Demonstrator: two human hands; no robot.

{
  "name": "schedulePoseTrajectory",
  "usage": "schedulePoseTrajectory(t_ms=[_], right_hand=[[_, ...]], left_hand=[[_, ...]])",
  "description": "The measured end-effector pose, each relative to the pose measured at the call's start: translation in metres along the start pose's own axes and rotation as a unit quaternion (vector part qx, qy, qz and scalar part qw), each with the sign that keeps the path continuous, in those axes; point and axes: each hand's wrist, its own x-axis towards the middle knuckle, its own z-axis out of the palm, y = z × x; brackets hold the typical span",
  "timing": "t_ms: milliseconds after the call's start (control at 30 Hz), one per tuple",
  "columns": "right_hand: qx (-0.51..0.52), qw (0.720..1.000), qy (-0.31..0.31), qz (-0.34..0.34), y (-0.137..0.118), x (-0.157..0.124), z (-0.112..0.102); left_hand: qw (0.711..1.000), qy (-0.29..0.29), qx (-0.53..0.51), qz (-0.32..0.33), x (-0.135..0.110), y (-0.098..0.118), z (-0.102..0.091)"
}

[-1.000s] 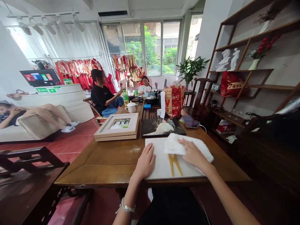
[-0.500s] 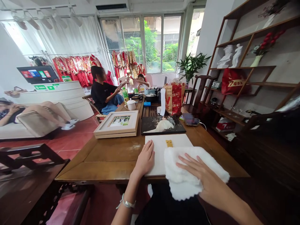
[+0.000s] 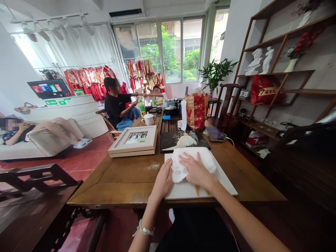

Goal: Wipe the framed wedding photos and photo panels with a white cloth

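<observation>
Two open hands: right hand [image 3: 195,171] flat on the white fluffy cloth [image 3: 193,157] atop the white rectangular board [image 3: 223,183], left hand [image 3: 164,180] bracing its edge; hard rubbing could slide it off the brown wooden desk [image 3: 126,175].

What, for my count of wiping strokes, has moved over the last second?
The right hand slid the white cloth from the near edge of the white board back to its far end, baring the yellow strips. The left hand stayed on the board's left edge; the framed picture did not move.
</observation>
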Motion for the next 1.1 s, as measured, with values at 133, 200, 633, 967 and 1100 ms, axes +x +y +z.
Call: schedulePoseTrajectory(t_ms=[133, 200, 633, 967, 1100], right_hand=[[0.005, 0.999, -0.012, -0.049, -0.016, -0.047, 0.002], [0.011, 0.999, -0.021, -0.046, -0.014, -0.066, -0.001], [0.008, 0.997, -0.027, -0.072, 0.010, 0.037, -0.010], [-0.013, 0.999, -0.003, -0.036, -0.027, -0.062, 0.005], [-0.007, 1.000, 0.025, -0.010, -0.059, -0.087, 0.024]], left_hand=[[1.000, 0.022, -0.004, 0.005, -0.001, -0.004, 0.001], [1.000, 0.024, 0.007, 0.007, -0.001, -0.005, 0.002], [0.999, -0.003, 0.035, -0.016, 0.000, 0.003, -0.003], [1.000, 0.005, 0.027, -0.011, -0.001, 0.005, -0.001], [0.999, -0.013, 0.039, -0.005, -0.002, 0.006, -0.003]])
